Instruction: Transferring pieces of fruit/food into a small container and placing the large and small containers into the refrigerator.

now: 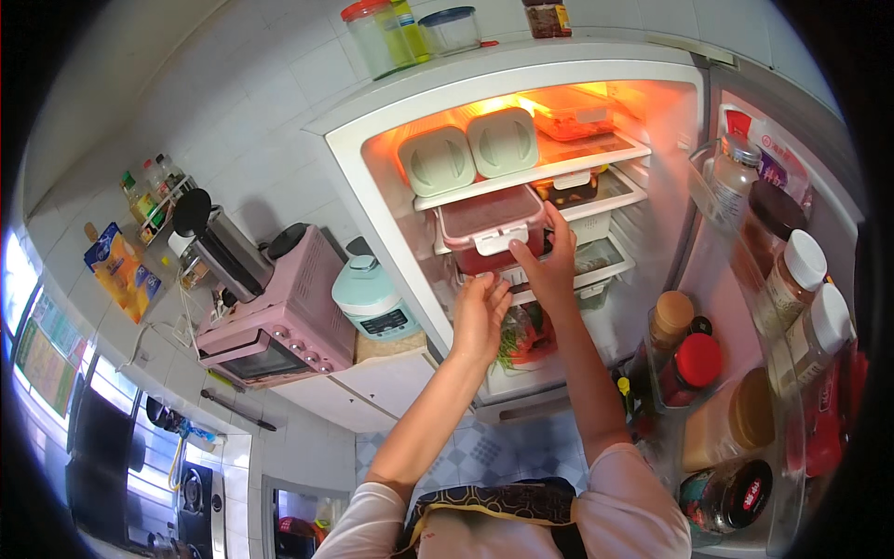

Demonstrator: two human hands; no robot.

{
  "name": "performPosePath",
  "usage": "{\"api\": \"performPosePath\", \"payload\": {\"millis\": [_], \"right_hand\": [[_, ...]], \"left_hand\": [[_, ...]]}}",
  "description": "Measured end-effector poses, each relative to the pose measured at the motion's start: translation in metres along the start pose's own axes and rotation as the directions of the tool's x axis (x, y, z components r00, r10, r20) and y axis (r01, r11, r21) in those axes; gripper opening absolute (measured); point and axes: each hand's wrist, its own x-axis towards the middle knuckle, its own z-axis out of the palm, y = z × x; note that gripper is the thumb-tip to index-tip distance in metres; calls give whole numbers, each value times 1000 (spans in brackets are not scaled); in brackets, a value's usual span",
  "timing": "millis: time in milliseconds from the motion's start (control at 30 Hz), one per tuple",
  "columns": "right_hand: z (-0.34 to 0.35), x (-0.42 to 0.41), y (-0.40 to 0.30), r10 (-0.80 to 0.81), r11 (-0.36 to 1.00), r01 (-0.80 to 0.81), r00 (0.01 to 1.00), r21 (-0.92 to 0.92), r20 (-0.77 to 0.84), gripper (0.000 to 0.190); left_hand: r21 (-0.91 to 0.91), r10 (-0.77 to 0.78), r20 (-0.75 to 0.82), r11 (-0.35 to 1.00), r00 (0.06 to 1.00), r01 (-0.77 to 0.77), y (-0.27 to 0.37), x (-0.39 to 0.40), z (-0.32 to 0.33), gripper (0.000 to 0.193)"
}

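Observation:
A food storage container (492,216) with a pink-rimmed lid and a white front clip sits in the open refrigerator, under the upper shelf. My right hand (550,262) grips its front right corner, thumb at the front beside the clip and fingers along the side. Just below the container's front is my left hand (483,307), palm turned up and fingers curled; whether the fingertips touch the underside is unclear. Above stand two pale green containers (469,154) on the upper shelf (538,171). Leafy greens and red produce in a bag (527,339) lie lower down, partly behind my hands.
The open refrigerator door (740,272) at right holds several jars and bottles in its racks. A pink toaster oven (279,335) and a mint rice cooker (374,297) stand on the left counter. Jars and a glass container (450,31) rest atop the refrigerator.

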Motion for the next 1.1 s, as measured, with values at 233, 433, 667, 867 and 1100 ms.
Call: {"api": "performPosePath", "payload": {"millis": [233, 433, 667, 867, 1100], "right_hand": [[29, 21, 22, -86, 988, 93, 994, -121, 61, 62], [52, 37, 50, -106, 993, 104, 994, -54, -39, 63], [58, 51, 63, -3, 962, -1, 1000, -274, -13, 53], [57, 53, 66, -5, 974, -8, 998, -225, -57, 48], [25, 43, 66, -193, 854, 68, 962, -515, -192, 64]], "left_hand": [[249, -57, 87, 968, 995, 33, -14, -13, -11, 58], [332, 117, 93, 933, 989, -142, -25, -16, -34, 57], [371, 116, 140, 915, 983, -160, -18, -22, -39, 52], [418, -30, 114, 908, 993, -21, -39, -40, -66, 45], [456, -268, -164, 833, 949, 314, -51, -70, -154, 23]]}}
